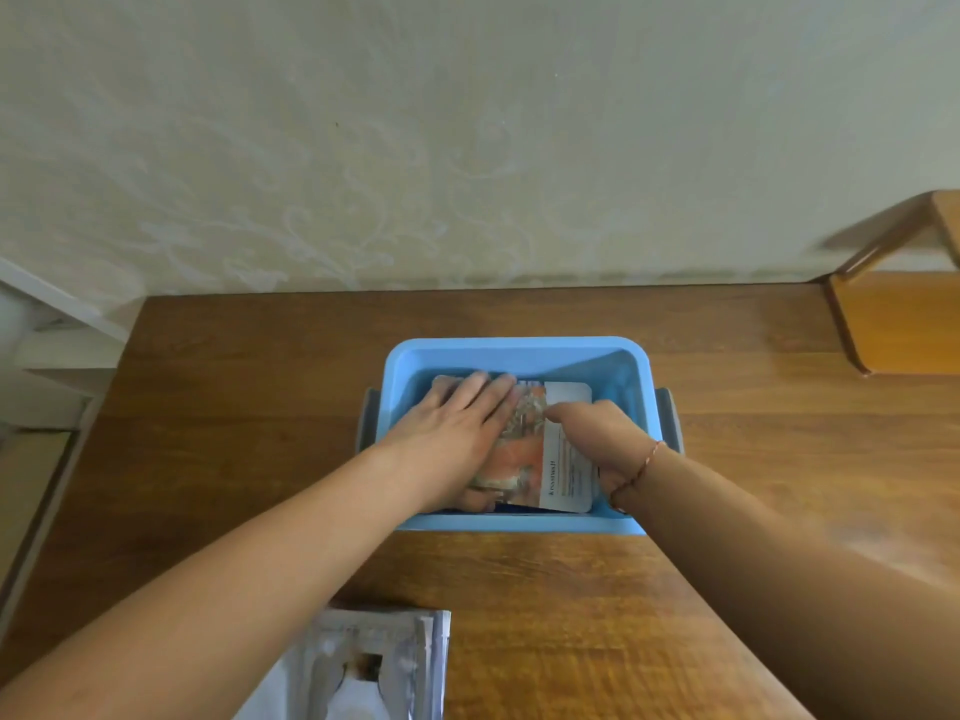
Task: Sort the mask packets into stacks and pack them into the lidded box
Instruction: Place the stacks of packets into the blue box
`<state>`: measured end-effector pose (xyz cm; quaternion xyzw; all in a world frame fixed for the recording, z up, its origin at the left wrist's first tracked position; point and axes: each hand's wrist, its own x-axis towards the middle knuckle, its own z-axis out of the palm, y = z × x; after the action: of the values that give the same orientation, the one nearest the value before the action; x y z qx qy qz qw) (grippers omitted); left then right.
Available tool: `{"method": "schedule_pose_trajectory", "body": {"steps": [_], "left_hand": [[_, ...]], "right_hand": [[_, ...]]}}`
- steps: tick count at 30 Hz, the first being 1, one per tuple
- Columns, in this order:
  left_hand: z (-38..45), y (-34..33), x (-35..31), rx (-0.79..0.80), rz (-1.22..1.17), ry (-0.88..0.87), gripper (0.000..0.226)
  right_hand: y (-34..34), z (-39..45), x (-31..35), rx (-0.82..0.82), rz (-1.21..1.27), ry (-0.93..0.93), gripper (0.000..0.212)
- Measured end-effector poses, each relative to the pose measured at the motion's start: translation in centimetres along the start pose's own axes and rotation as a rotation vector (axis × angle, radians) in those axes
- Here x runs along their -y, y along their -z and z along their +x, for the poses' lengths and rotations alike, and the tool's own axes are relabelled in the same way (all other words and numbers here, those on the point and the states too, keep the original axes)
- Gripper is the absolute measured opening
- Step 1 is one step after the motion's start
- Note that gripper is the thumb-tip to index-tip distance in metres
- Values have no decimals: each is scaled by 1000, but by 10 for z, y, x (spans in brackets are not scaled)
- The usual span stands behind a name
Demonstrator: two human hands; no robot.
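Observation:
A blue plastic box (514, 350) with grey side latches stands open on the wooden table. Inside it lies a stack of mask packets (540, 449), orange and white on top. My left hand (457, 428) lies flat on the stack's left part, fingers straight and pressing down. At the stack's right edge my right hand (602, 439) has its fingers curled down along the packets' side, thumb on top. A second stack of silvery mask packets (374, 662) lies on the table near the front edge, partly under my left forearm.
The wooden table (234, 397) reaches back to a pale patterned wall. A light wooden chair (898, 314) stands at the right rear. White furniture shows past the table's left edge. No lid is in view.

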<state>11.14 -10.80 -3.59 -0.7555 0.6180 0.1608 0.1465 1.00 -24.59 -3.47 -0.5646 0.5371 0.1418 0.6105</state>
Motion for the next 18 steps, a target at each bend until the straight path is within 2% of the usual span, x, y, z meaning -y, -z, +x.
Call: {"method": "schedule_pose_trajectory", "body": {"steps": [4,7,12,18], "left_hand": [[2,-4,2,-35,-41,-71,113],[3,-5,6,18,-58,-15,113],[5,-2,2,-41,68,34,120],[1,-6,-2,-64,124,64,121]], "right_hand": [[3,-3,1,34,28,40,16],[1,-3,3,90,61,35,21],[-2,-4,1,108,138,27,28],[3,-7,-2,144,235,21,19]]}}
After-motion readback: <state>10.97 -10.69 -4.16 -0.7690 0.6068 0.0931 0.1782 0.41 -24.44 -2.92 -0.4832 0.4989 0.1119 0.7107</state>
